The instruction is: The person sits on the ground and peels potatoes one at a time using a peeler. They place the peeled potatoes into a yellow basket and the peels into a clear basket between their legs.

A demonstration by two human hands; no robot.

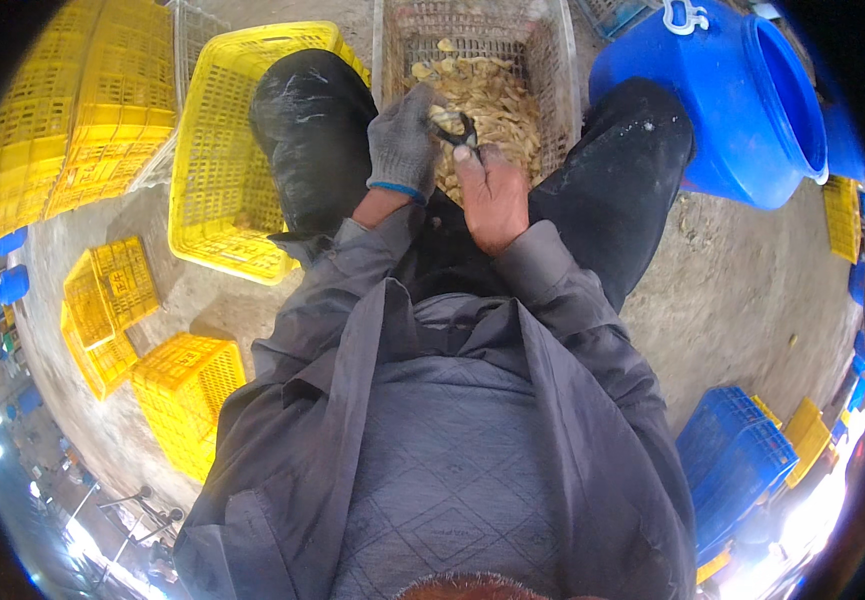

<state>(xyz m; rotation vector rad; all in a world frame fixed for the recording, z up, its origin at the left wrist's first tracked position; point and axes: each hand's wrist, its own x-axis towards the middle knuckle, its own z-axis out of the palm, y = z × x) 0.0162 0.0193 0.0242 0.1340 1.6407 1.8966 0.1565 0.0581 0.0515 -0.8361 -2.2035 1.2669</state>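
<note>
My left hand (pixel 404 146), in a grey knit glove with a blue cuff edge, grips a pale yellowish piece (pixel 443 118) that looks like a root or vegetable. My bare right hand (pixel 494 191) is closed around the handle of a black Y-shaped peeler (pixel 467 133). The peeler's forked head meets or nearly meets the right side of the pale piece; the glove and fingers hide part of both. Beneath my hands, between my knees, stands a dirty plastic crate (pixel 569 82) with many pale, flat pieces or peelings (pixel 503 94) inside.
Left of my knee is a yellow basket (pixel 211 127); yellow crates (pixel 113 112) stand farther left. More yellow crates (pixel 192 397) sit behind on the concrete floor (pixel 732 285). A blue barrel (pixel 672 97) leans close to my right knee. Blue crates (pixel 736 457) stand behind right.
</note>
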